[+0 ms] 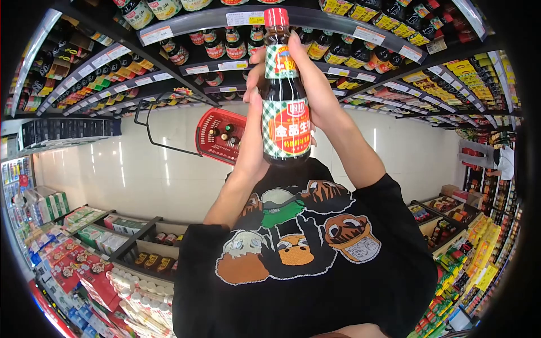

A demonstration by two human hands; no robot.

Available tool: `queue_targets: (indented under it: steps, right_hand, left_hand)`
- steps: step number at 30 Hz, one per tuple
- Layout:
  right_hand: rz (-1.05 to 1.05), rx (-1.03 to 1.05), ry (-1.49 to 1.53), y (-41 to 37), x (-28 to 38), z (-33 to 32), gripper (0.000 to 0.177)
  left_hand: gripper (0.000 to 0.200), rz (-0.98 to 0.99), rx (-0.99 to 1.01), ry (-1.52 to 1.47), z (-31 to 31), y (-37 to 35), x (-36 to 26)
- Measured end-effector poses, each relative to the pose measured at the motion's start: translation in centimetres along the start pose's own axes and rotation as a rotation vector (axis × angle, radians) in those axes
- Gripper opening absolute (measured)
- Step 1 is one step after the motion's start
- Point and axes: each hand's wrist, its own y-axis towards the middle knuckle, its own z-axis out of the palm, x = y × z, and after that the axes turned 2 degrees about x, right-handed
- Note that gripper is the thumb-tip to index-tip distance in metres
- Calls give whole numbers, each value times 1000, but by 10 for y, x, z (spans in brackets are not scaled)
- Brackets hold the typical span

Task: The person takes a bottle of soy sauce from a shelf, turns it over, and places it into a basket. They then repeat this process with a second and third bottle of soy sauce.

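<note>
1. While the right thumb lies along the neck of the dark sauce bottle (290, 124), the right hand (314, 84) is part-closed against its side.
2. The left hand (255, 132) is partly curled too, its palm against the lower side of the bottle and its thumb pointing up. More fingers (257, 66) bend round behind the neck (whose they are, I cannot tell).
3. The dark sauce bottle is held off the floor, cap end toward the shelves, between the two hands. It has a red cap (276, 17) and green-and-white checked labels.
4. Just beyond the cap, shelves (315, 21) carry rows of bottles, with price tags along their edges.
5. On the pale floor (186, 188), left of the bottle, sits a red basket (221, 151) with a few bottles inside.
6. Nearer the body is a black shirt (304, 298) with cartoon figures; far right, another person (487, 156) is near more shelving.
</note>
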Motion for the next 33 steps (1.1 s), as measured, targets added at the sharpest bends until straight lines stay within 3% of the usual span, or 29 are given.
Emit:
queue_targets:
  steps: [1,4,10,12,20,30,33]
  right_hand:
    - [8,2,-8,1,0,-1,65]
    - [26,0,13,1,-1,-4,62]
    - [26,4,49,-6,-6,-13,58]
    - [17,-77,-8,-10,-2,-12,58]
    - [-3,-136,-89,-22,8,-16,60]
    - [-15,-98,-292,-30,23,-11,57]
    - [-37,-24,-302,-32,31,-9,52]
  left_hand:
    - [76,8,-111,23,2,2,4]
    - [78,18,-63,42,4,2,6]
    - [80,30,-171,25,1,5,22]
    - [82,-32,-25,1,0,4,20]
    - [82,-22,-88,-13,17,10,29]
    - [90,-13,83,-117,16,11,40]
    - [100,-45,199,-379,16,9,38]
